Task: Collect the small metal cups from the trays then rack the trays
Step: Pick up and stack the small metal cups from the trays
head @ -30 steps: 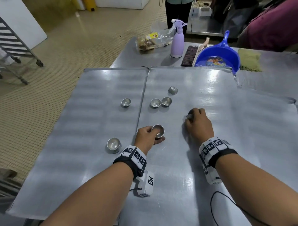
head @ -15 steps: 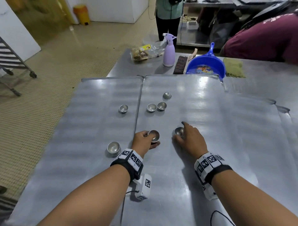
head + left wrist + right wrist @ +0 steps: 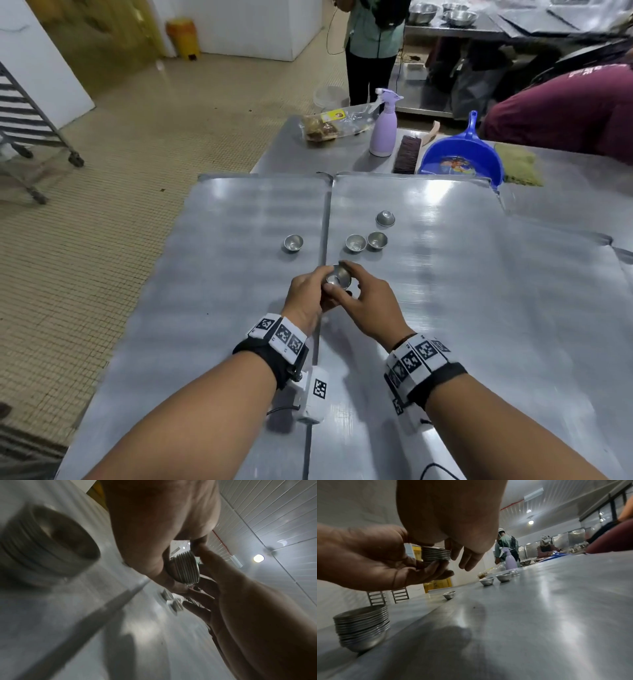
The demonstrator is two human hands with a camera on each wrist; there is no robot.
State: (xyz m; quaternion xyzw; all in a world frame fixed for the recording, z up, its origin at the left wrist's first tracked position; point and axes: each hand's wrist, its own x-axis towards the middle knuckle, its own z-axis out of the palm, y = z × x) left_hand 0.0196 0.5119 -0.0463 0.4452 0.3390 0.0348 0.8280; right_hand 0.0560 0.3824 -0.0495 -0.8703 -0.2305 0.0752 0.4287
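Observation:
Two flat metal trays lie side by side, the left tray (image 3: 222, 274) and the right tray (image 3: 479, 291). My left hand (image 3: 306, 296) grips a short stack of nested small metal cups (image 3: 339, 278) above the seam, also clear in the right wrist view (image 3: 435, 555). My right hand (image 3: 370, 303) meets it, thumb and forefinger pinching the top cup of that stack. One loose cup (image 3: 293, 243) sits on the left tray. Two upright cups (image 3: 355, 243) (image 3: 377, 240) and an upturned cup (image 3: 385, 218) sit on the right tray. A taller cup stack (image 3: 361, 628) stands on the left tray, hidden in the head view.
Beyond the trays the table holds a lilac spray bottle (image 3: 383, 132), a brush (image 3: 406, 154), a blue dustpan (image 3: 460, 161), a bagged snack (image 3: 329, 125) and a green cloth (image 3: 517, 164). A wheeled tray rack (image 3: 30, 130) stands on the floor at left. People stand behind the table.
My right hand took a cup off the right tray and carried it left to the stack in my left hand. The left hand lifted its stack slightly forward.

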